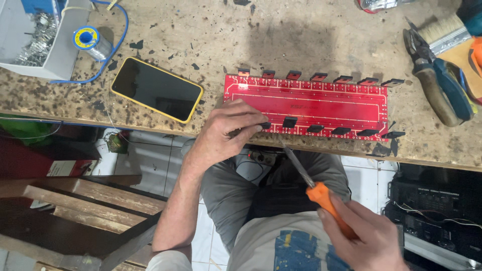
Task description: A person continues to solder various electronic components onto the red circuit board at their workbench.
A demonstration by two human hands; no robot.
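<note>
Head view, steeply down, close

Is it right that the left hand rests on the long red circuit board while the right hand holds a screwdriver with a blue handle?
Not quite. In the head view the right hand holds a screwdriver with an orange handle, not blue. The rest stands: the left hand rests on the long red circuit board.
</note>
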